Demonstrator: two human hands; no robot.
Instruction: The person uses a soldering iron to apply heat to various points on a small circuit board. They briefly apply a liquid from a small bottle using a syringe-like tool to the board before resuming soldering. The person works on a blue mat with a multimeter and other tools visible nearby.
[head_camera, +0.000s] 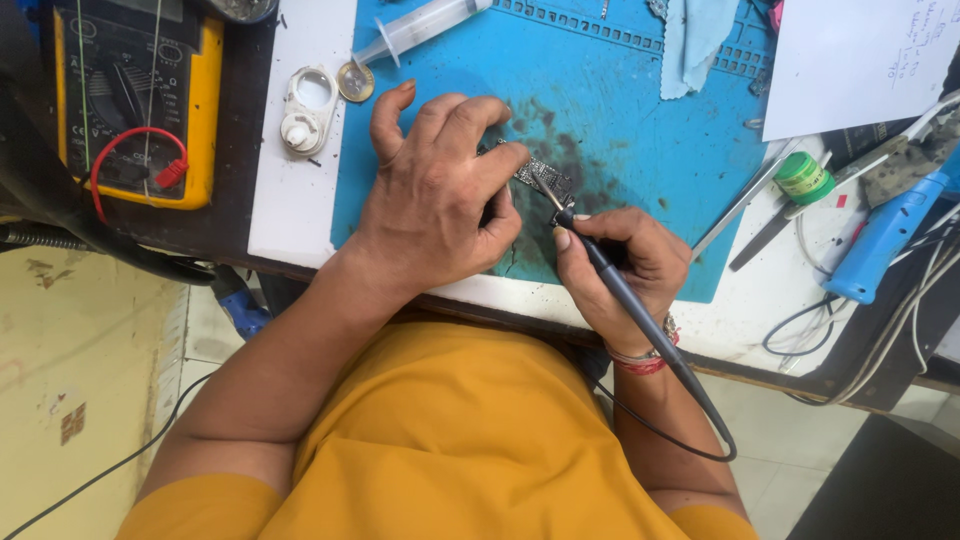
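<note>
We press our left hand (435, 195) down on a small circuit board (545, 180) lying on the blue mat (640, 120) of the worktop (290, 215), its fingers (505, 158) together on the board's edge. Our right hand (625, 260) has its fingers clamped around a dark soldering iron (600, 265), whose tip touches the board. A yellow multimeter (135, 100) sits well to the left, a syringe (420, 25) above.
</note>
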